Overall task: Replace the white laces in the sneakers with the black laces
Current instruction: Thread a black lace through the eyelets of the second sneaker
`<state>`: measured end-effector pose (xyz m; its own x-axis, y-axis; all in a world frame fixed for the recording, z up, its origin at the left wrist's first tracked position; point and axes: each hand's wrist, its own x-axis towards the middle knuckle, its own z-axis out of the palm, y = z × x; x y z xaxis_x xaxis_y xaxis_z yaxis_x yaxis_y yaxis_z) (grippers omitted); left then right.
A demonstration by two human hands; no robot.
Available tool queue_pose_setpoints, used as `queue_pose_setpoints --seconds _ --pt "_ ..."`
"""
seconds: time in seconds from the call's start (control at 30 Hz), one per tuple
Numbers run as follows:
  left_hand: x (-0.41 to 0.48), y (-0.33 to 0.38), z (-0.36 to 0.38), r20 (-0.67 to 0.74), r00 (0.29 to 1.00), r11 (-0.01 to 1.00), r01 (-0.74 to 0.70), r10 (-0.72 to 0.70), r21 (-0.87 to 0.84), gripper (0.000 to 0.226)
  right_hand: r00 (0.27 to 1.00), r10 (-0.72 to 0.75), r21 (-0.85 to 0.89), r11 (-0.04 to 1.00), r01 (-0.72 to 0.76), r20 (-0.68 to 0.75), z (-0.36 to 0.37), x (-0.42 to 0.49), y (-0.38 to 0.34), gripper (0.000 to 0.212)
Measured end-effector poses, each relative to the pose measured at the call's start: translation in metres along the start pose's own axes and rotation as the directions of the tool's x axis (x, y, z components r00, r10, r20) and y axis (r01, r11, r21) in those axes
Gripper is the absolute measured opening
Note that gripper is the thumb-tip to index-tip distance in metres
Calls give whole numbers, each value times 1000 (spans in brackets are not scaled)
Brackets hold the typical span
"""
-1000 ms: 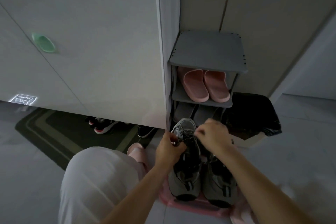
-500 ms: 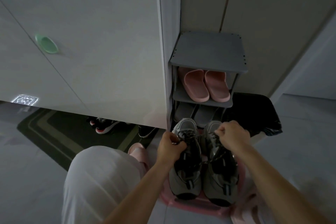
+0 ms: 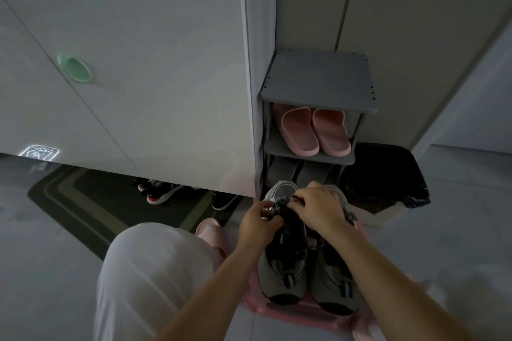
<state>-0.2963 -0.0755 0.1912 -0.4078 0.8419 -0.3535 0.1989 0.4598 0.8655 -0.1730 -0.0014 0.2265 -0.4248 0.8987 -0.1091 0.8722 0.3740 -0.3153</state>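
Dim light falls on a pale grey floor (image 3: pixel 41 271) before a white cupboard door (image 3: pixel 138 63), beside which stands a small grey plastic shoe rack (image 3: pixel 318 83) with pink rubber slippers (image 3: pixel 314 130) on its middle shelf. Two grey and black mesh sneakers (image 3: pixel 307 266) stand side by side on a low pink plastic stool (image 3: pixel 277 309), heels toward the camera. Both hands meet over the front of the left sneaker. The left hand (image 3: pixel 256 223) has its fingers curled shut, and its grip pinches a dark speckled lace (image 3: pixel 279 202). The right hand (image 3: pixel 321 209) lies over the same bunch of lace with bent fingers; whether its grip truly clasps the lace, I cannot tell. A dark doormat (image 3: pixel 91 202) lies on the floor at the left.
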Motion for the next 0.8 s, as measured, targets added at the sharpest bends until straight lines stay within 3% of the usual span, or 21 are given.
queue_pose_setpoints --seconds 0.13,0.27,0.47,0.57,0.8 --pt "3 -2 -2 -4 1000 1000 13 -13 -23 33 995 44 169 984 -58 87 -7 -2 14 32" --pt "1 3 2 16 1000 999 18 -19 47 46 992 45 215 974 -70 119 -7 -2 16 34" --pt "-1 3 -1 5 1000 1000 1 -1 28 49 996 93 351 932 -87 -1 7 0 1 17" --pt "-2 3 -1 6 1000 1000 8 -8 7 33 985 170 334 931 -149 -36 6 -4 12 17" --pt "1 0 2 -14 1000 999 19 -19 33 42 979 203 323 929 -182 -31 -2 -8 33 18"
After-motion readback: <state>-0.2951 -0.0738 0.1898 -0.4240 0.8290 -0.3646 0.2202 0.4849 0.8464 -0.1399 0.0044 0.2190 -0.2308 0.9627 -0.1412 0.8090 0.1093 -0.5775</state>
